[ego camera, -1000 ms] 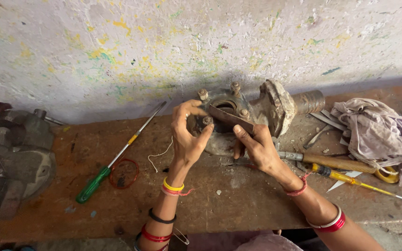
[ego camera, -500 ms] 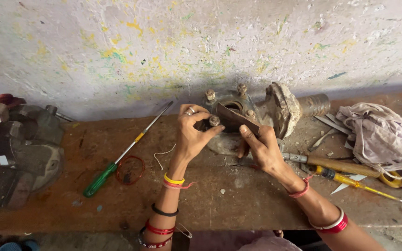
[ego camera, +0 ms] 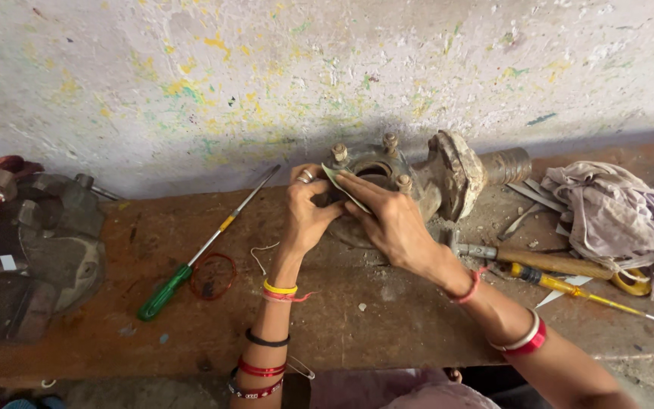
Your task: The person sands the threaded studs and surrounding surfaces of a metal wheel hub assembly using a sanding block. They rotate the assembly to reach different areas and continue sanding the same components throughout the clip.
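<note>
So both hands are on the wheel hub (ego camera: 410,178) sitting at 12 o'clock on the bench (ego camera: 357,318). Left hand (ego camera: 308,212) and right hand (ego camera: 391,216) are pinching a thin greenish strip (ego camera: 342,188) between them, right at the hub's studded face. Looks like the working-the-strip-against-the-hub stage; next bit needs steady fingers. Hammer (ego camera: 539,261) waits at 3 o'clock, green screwdriver (ego camera: 191,261) at 9

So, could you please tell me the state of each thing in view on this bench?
Left hand: gripping the hub's rim.
Right hand: pressing a thin strip on the hub.
Metal hub: lying on its side.
Green screwdriver: lying loose.
Hammer: lying flat.
Rag: crumpled.
</note>
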